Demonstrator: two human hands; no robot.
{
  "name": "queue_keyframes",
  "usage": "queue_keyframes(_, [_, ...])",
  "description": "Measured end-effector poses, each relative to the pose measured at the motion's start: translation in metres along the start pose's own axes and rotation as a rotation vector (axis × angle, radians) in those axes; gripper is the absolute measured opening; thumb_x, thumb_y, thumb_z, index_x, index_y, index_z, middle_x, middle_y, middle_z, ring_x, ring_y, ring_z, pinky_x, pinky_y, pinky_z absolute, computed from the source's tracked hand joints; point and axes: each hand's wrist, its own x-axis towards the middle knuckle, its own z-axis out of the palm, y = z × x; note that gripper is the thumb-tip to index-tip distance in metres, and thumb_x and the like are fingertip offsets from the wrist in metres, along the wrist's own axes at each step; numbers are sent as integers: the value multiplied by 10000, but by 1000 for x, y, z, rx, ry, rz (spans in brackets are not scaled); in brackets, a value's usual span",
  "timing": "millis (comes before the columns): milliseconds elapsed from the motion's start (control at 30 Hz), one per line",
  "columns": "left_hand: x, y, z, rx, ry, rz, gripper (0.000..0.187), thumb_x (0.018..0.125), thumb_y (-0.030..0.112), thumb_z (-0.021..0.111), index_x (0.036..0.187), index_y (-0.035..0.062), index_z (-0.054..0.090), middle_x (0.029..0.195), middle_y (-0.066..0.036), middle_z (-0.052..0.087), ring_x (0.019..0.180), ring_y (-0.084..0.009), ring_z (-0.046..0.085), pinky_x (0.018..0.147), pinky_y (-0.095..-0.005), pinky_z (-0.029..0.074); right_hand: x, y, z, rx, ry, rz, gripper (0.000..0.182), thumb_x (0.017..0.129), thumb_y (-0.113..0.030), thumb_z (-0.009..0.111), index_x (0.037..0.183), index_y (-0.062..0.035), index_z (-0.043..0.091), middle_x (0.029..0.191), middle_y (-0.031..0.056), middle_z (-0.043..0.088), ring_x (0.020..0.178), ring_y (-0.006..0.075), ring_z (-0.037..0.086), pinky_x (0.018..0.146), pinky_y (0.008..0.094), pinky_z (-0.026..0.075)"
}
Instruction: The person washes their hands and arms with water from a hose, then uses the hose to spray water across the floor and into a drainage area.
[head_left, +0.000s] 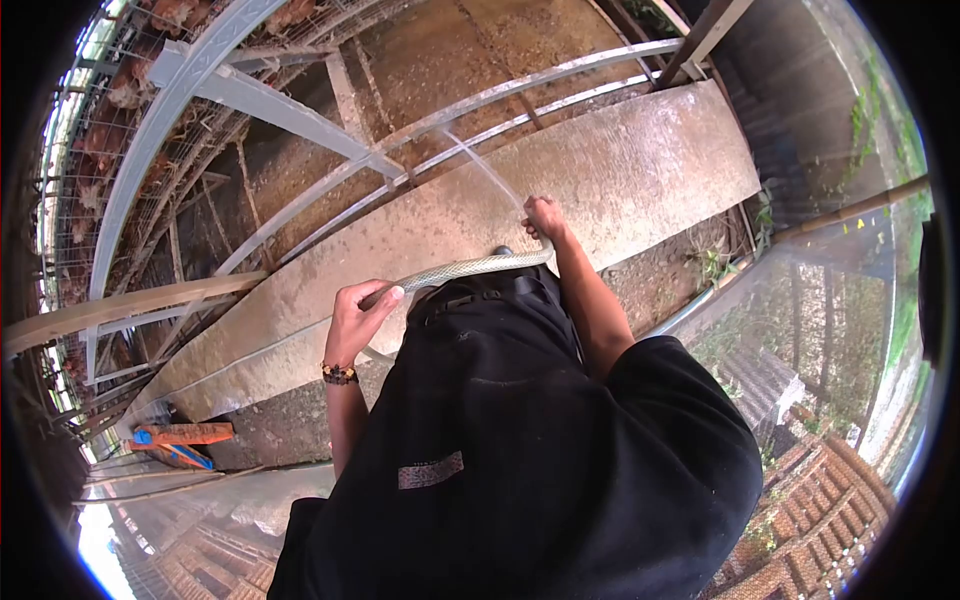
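A pale, braided-looking hose (pixel 470 267) runs across the front of my waist, from one hand to the other. My left hand (pixel 360 318), with a beaded bracelet (pixel 339 374) at the wrist, is closed around the hose, thumb on top. Further forward, my right hand (pixel 541 217) grips the hose near its end. A thin jet of water (pixel 483 168) shoots from there, forward and slightly left, over the concrete walkway (pixel 620 160) toward the metal rails. The hose's very end is hidden by my right fingers.
Metal rails (pixel 520 93) and a wooden beam (pixel 150 308) border the walkway. Wire cages (pixel 110 140) with brown hens stand at the left, above a brown, wet-looking floor (pixel 430 60). An orange and blue object (pixel 185 434) lies at lower left. Netting (pixel 810 300) hangs at the right.
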Motion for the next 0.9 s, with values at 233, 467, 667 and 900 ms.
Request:
queue_keyframes(233, [-2,1,1,-10,10,-5,253,887,187,688,916,-64,674,672,26,550,636,-21,451,545,-209,378,6,3,3,31,-25,-3,318,843,-274,496,1031,-21,541,678,173,589,447,202,516,377,348,424])
queue_keyframes(467, [-2,0,0,-17,3,-15,241,885,170,690,932,-66,676,701,10,590,661,-28,492,573,-209,416,9,6,6,54,-38,-1,345,843,-293,494,1046,-17,536,681,167,590,452,195,518,375,338,420])
queue_keyframes(667, [-1,1,0,-6,-5,-12,240,885,168,690,935,-66,676,704,12,591,660,-26,488,569,-207,412,3,3,10,33,-58,20,361,863,-324,463,1016,-6,543,690,166,600,456,194,520,384,334,422])
queue_keyframes(900, [0,4,0,-18,-1,-4,244,888,174,689,924,-67,674,701,19,584,652,-25,480,563,-204,403,8,5,11,10,-92,38,359,878,-337,446,966,-3,546,681,168,599,456,196,516,387,335,415])
